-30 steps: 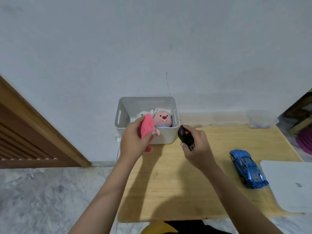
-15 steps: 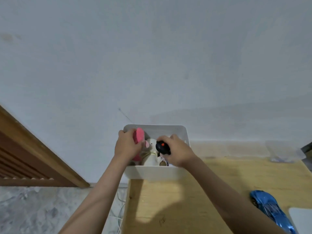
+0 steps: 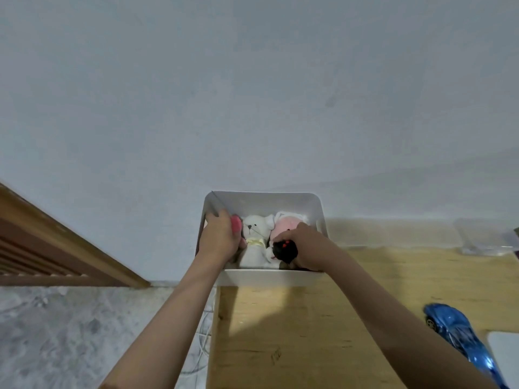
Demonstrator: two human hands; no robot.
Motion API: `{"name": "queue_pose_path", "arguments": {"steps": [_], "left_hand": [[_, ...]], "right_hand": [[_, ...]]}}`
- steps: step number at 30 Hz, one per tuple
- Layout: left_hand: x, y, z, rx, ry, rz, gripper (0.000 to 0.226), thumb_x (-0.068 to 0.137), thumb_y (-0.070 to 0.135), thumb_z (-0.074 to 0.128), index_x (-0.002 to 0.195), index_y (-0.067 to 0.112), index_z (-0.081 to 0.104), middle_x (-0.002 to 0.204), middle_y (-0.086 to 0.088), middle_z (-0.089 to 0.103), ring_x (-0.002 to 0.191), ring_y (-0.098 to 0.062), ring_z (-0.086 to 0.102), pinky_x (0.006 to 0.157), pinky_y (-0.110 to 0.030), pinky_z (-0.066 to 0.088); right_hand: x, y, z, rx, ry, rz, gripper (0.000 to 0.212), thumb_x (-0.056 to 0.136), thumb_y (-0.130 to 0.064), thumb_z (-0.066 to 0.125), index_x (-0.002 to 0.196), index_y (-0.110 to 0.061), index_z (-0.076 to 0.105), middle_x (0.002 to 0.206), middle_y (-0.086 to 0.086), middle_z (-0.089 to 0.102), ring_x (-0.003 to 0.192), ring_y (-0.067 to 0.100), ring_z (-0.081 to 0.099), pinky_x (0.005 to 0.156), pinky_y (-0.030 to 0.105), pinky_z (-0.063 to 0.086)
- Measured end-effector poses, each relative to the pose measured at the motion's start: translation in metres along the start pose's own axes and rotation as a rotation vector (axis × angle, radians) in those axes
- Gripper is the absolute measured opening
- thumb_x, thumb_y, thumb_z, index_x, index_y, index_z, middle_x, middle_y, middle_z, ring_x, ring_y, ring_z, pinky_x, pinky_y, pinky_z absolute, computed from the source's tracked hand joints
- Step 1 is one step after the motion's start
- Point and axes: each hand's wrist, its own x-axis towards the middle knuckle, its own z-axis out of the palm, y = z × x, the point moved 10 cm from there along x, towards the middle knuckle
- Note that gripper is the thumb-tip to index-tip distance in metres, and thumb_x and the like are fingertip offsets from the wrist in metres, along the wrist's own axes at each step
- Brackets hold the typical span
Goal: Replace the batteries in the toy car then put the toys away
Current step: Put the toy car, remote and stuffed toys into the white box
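Both hands are inside the white storage bin at the far left corner of the wooden table, putting toys away. The left hand grips a pink plush toy, fingers wrapped round it, and pushes it down along the bin's left wall, apparently the only free slot on that side. The right hand is clenched on a black remote control with red buttons, held low over the front right part of the bin, probably to drop it in front of the plush toys. A white plush and a pink-faced plush already fill the middle of the bin and crowd both hands; space looks tight. The blue toy car lies on the table well apart to the right, not yet stored. Whether its batteries are changed cannot be told. A clear plastic box sits at the far right by the wall. A white flat object lies just beside the car. White cables hang off the table's left edge.
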Motion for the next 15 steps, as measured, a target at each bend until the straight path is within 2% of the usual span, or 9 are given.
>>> {"name": "queue_pose_path", "arguments": {"steps": [3,6,8,12,15], "left_hand": [[0.002,-0.003,0.0,-0.013,0.009,-0.014,0.024,0.096,0.028,0.046,0.102,0.004,0.046,0.115,-0.02,0.047,0.057,-0.018,0.039,0.063,-0.03,0.039],[0.0,-0.003,-0.001,-0.034,0.005,-0.005,0.025,0.092,0.027,0.052,0.101,0.004,0.048,0.116,-0.02,0.047,0.078,-0.031,0.052,0.069,-0.034,0.044],[-0.005,-0.003,-0.003,-0.057,0.014,0.02,0.027,0.09,0.028,0.056,0.102,0.005,0.049,0.116,-0.017,0.046,0.089,-0.032,0.055,0.07,-0.035,0.045],[-0.024,-0.001,-0.018,-0.094,0.12,0.126,0.026,0.086,0.028,0.061,0.103,0.009,0.053,0.11,-0.011,0.049,0.092,-0.028,0.054,0.064,-0.03,0.04],[-0.041,0.003,-0.027,-0.107,0.218,0.229,0.024,0.086,0.027,0.063,0.101,0.009,0.057,0.104,-0.009,0.049,0.089,-0.025,0.053,0.063,-0.027,0.038]], "right_hand": [[-0.001,-0.002,0.002,-0.022,-0.018,-0.034,0.058,0.083,-0.011,0.065,0.135,-0.03,0.048,0.129,0.009,0.047,0.117,0.027,0.047,0.085,0.024,0.037],[0.005,0.002,0.004,-0.05,0.072,-0.009,0.054,0.082,-0.016,0.067,0.129,-0.037,0.051,0.121,0.008,0.048,0.103,0.032,0.055,0.078,0.031,0.045],[0.006,0.003,0.005,-0.034,0.099,-0.008,0.052,0.081,-0.018,0.069,0.126,-0.038,0.053,0.117,0.007,0.046,0.097,0.031,0.056,0.076,0.032,0.049],[0.006,0.0,0.007,-0.009,0.042,-0.039,0.05,0.08,-0.02,0.07,0.124,-0.037,0.054,0.107,0.003,0.04,0.093,0.027,0.054,0.079,0.03,0.048],[0.005,-0.003,0.01,-0.055,-0.053,-0.061,0.049,0.086,-0.016,0.061,0.131,-0.032,0.052,0.109,0.005,0.036,0.077,0.017,0.047,0.067,0.02,0.037]]}}
